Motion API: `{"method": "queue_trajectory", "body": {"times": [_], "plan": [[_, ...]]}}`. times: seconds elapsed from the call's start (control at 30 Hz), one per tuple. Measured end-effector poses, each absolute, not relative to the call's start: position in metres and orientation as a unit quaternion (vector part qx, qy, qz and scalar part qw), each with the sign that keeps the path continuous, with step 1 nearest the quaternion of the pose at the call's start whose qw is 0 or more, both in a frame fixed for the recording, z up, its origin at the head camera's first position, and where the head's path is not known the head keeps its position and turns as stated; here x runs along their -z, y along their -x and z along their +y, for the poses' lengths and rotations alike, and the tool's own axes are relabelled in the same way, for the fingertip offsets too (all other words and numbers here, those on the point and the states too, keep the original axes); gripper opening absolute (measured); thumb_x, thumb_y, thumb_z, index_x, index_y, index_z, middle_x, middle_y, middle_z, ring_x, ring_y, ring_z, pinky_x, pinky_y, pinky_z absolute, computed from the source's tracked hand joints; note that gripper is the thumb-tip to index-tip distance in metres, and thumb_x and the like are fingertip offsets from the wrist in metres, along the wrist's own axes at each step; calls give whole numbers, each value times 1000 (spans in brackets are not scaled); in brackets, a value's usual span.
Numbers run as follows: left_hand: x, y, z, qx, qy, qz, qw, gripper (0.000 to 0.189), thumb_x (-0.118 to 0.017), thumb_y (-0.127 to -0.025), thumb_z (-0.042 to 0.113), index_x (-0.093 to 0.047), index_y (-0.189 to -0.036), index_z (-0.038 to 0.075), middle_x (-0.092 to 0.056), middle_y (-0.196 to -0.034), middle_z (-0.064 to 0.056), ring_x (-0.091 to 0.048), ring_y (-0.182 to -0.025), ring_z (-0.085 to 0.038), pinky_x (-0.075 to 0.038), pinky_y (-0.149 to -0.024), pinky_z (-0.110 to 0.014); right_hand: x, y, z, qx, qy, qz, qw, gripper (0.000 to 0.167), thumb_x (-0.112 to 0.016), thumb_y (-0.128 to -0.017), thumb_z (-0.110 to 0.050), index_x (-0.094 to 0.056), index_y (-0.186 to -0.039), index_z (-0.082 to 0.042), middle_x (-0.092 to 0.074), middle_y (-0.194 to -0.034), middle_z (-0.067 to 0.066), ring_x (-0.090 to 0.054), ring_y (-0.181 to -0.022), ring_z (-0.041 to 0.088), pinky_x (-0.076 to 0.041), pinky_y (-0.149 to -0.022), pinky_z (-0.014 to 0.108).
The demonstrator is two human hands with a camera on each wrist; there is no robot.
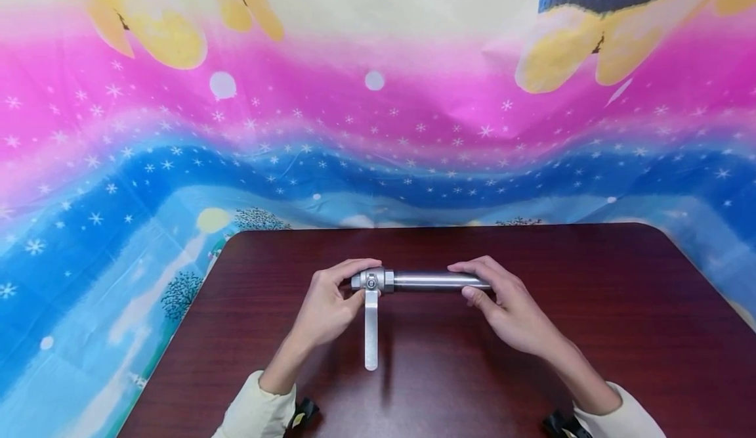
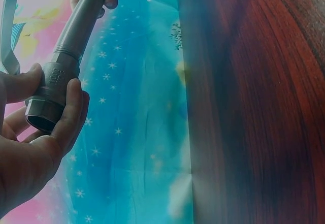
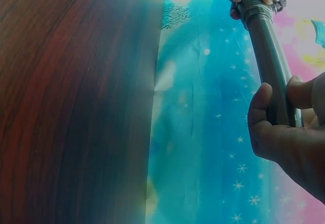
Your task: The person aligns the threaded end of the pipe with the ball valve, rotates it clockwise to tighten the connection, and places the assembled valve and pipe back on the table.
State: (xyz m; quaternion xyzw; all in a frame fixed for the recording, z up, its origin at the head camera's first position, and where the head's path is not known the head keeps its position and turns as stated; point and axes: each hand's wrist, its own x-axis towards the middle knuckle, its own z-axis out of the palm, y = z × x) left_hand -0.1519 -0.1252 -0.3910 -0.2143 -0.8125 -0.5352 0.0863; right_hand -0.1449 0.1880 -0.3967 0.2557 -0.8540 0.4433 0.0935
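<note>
A silver ball valve [image 1: 372, 279] with a long flat lever handle [image 1: 371, 333] is joined to a straight metal pipe [image 1: 434, 281]. My left hand [image 1: 331, 303] grips the valve body, thumb on the near side and fingers on the far side. Its open hex end [image 2: 44, 115] shows between thumb and fingers in the left wrist view. At the pipe's other end, my right hand [image 1: 508, 303] holds it between thumb and fingers. The pipe lies level across the head view, with the lever pointing toward me. In the right wrist view the right palm hides the pipe's end [image 3: 284, 112].
Beneath the hands is a dark reddish-brown wooden table [image 1: 449, 385] with rounded far corners. Behind it hangs a pink and blue cloth [image 1: 378, 142] printed with snowflakes. Black straps [image 1: 304, 414] sit at both cream sleeves [image 1: 260, 408].
</note>
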Motion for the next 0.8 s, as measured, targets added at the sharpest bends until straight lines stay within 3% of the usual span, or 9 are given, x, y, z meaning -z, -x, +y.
{"method": "queue_trajectory", "body": {"times": [0.2,0.33,0.47,0.8], "plan": [[391,152,-125,535,217,-812,88,57,-63,-84,-18,-77,-130,13,-77,-124,-9,-67,-91,-17,-56,-74,-22,397,143,187,-434,-249,-861,91,44,-68,-102,-3,-66,-141,-23,-65,-126,2,-60,-83,7,-53,-70,24],[391,152,-125,537,212,-812,83,57,-63,-84,-18,-76,-131,12,-77,-125,-10,-66,-91,-18,-55,-74,-22,398,142,185,-423,-254,-862,118,55,-74,-95,5,-65,-141,-24,-61,-137,2,-54,-97,6,-46,-72,22],[391,152,-125,539,208,-813,81,58,-63,-85,-19,-76,-131,13,-76,-126,-10,-67,-92,-18,-55,-74,-21,399,142,183,-425,-257,-856,145,58,-75,-90,11,-68,-136,-23,-62,-132,0,-53,-111,5,-45,-80,19],[390,152,-125,533,213,-814,90,57,-62,-84,-18,-77,-130,13,-77,-123,-9,-66,-91,-17,-55,-73,-25,399,144,184,-430,-245,-856,146,53,-75,-92,8,-71,-135,-22,-68,-127,-3,-60,-105,3,-49,-79,17]]}}
